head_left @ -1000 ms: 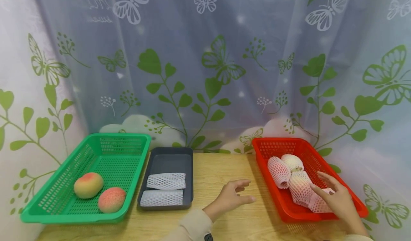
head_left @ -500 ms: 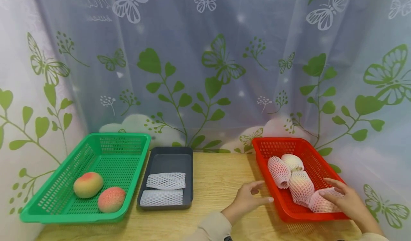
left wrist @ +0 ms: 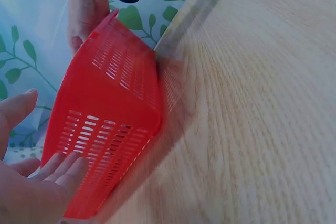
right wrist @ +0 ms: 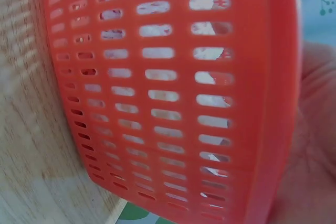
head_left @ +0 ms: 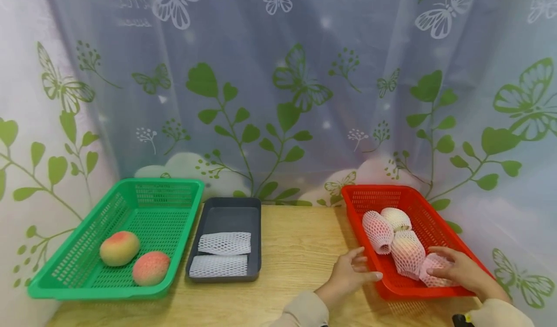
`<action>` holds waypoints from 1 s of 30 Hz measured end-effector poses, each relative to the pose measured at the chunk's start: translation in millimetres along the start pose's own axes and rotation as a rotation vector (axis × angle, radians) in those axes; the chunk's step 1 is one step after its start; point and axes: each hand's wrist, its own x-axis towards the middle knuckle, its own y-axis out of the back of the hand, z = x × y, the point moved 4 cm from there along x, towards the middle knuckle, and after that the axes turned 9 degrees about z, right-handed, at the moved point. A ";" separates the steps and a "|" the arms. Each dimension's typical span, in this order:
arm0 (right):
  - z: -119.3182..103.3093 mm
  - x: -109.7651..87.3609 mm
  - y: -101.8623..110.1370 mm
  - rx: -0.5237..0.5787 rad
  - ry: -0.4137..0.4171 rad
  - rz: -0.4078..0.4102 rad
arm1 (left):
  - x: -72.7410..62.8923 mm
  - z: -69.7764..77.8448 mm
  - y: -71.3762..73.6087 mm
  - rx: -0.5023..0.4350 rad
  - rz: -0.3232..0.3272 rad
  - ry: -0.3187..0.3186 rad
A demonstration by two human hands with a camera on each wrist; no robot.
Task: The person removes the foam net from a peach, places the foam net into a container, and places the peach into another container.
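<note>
In the red basket [head_left: 391,288] lie several peach-like fruits in foam net sleeves. My right hand [head_left: 465,271] reaches over the basket's right side, fingers and thumb curled round the nearest netted fruit [head_left: 430,270], partly hiding it. Another netted fruit [head_left: 408,254] sits just left of it, with a pink netted one [head_left: 377,232] and a whitish one [head_left: 396,219] behind. My left hand [head_left: 348,276] is held at the basket's left wall, fingers spread and holding nothing. In the left wrist view its fingers [left wrist: 68,171] overlap the slotted red wall.
A green basket [head_left: 109,294] at the left holds two bare fruits, one yellow-red [head_left: 120,248] and one pink [head_left: 151,268]. Beside it, a dark grey tray [head_left: 230,215] carries two flat white foam net sleeves [head_left: 224,243]. A patterned curtain [head_left: 261,75] hangs behind the wooden table [head_left: 300,240].
My left hand has moved right, up to the red basket's left wall. My right hand has lowered onto the nearest netted fruit, its fingers now curled round it.
</note>
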 end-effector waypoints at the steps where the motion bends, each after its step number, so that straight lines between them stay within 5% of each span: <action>1: 0.5 1.3 -0.3 -0.012 -0.003 -0.009 | -0.2 -0.9 -1.4 -0.024 0.000 0.015; 11: 0.7 9.3 1.7 -0.140 0.084 0.038 | -0.6 -4.9 -12.6 -0.098 0.040 0.099; 30: 4.4 12.5 -7.4 -0.213 0.113 0.058 | -2.3 -8.2 -18.6 -0.136 0.136 0.081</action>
